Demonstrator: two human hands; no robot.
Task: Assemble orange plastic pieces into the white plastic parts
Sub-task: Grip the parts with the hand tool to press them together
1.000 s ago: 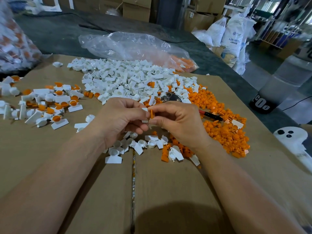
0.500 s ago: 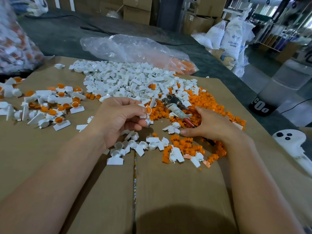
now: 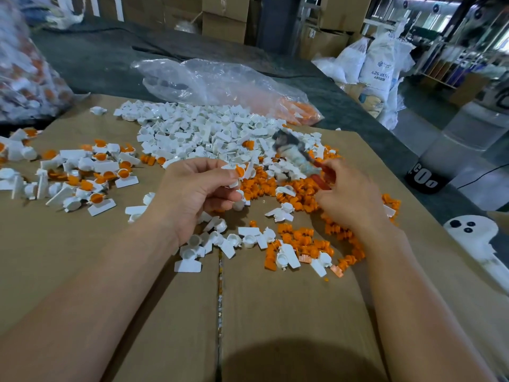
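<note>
Cardboard surface bears white parts far-centre, with orange pieces to their right. Left hand pinches a fitted white part at centre. Right hand fingers curl round a blurred red-handled tool above the orange pieces.

Small plastic parts are white, ribbed plastic plugs orange, the flat cardboard sheet plain brown, the table dark grey.

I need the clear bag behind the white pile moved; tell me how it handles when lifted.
Probably floppy: the clear plastic bag lies crumpled and slack. Likely light, since it looks mostly empty. Its orange pieces bunch at the right end, so that end may sag.
</note>
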